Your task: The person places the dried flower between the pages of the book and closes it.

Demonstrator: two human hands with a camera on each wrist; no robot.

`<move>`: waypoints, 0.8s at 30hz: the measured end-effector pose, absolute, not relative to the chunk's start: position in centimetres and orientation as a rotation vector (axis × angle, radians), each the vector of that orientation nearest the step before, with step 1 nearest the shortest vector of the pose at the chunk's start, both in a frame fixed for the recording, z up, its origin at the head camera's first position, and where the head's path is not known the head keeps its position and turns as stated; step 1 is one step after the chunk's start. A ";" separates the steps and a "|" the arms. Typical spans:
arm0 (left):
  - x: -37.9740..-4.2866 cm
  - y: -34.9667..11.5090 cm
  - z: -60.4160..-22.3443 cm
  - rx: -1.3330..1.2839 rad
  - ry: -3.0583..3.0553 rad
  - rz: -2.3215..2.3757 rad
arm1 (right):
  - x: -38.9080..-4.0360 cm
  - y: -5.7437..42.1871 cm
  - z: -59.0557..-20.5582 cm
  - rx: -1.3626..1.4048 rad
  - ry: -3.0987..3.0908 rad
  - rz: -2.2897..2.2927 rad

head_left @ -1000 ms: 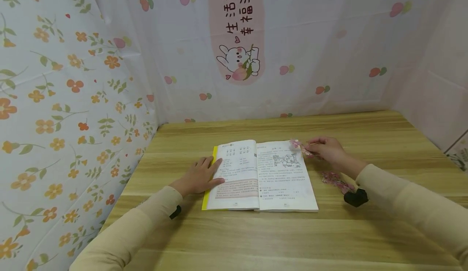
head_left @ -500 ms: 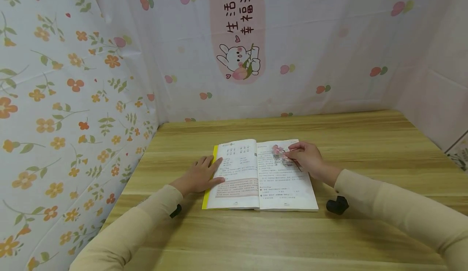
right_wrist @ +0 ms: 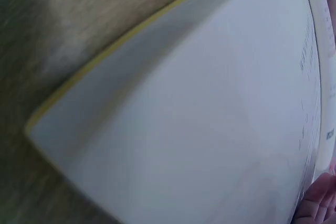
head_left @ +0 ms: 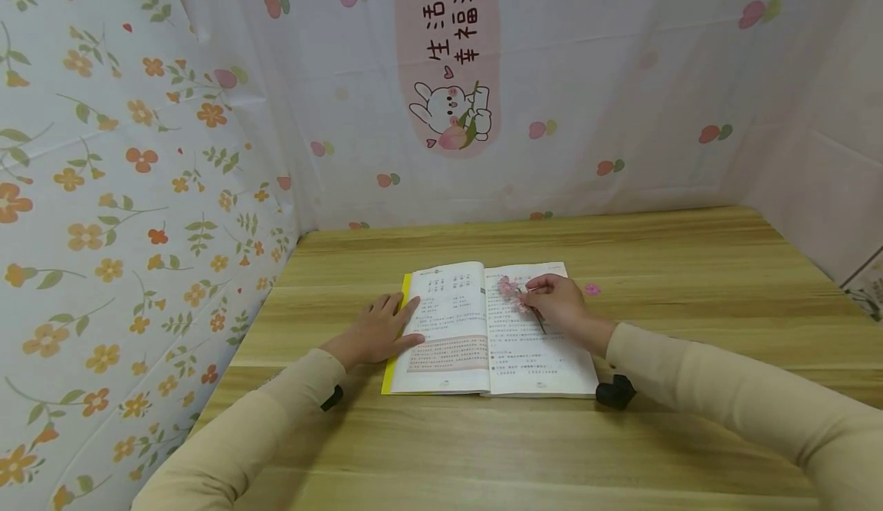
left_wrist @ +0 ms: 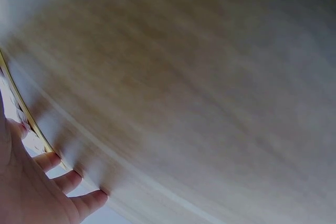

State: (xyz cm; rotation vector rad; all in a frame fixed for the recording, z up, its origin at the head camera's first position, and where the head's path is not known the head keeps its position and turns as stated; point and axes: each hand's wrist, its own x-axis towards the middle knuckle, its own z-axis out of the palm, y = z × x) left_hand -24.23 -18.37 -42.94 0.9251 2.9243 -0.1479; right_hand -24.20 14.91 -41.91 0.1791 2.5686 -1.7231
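Observation:
An open book [head_left: 441, 327] with printed pages and a yellow cover edge lies on the wooden table. My left hand [head_left: 375, 331] rests along its left edge, fingers spread, thumb on the page. In the left wrist view, fingertips of that hand [left_wrist: 44, 184] touch the tabletop beside the yellow edge. Over the right page, my right hand [head_left: 560, 308] pinches a sprig of pink flowers [head_left: 512, 290] by its dark stem, the blossoms pointing toward the fold. The right wrist view shows mostly the pale page [right_wrist: 199, 124], with part of the right hand [right_wrist: 316, 203] at the lower right corner.
A small pink blossom [head_left: 592, 289] lies on the table [head_left: 483, 450] just right of the book. Behind the table hangs a white printed curtain [head_left: 593, 97]; a floral curtain [head_left: 138, 189] borders the left side.
My right hand has moved left with the sprig, from the book's right edge to over the right page. The loose blossom now shows; another sprig seen earlier is hidden behind the right arm.

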 end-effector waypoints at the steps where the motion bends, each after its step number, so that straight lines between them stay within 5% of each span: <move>1: -24.2 -18.4 -42.9 0.924 2.924 -0.151 | -24.2 14.8 -42.0 0.180 2.566 -1.725; 24: -24.4 -18.4 -43.2 0.922 2.934 -0.168 | -24.2 13.0 -42.4 0.095 2.540 -1.613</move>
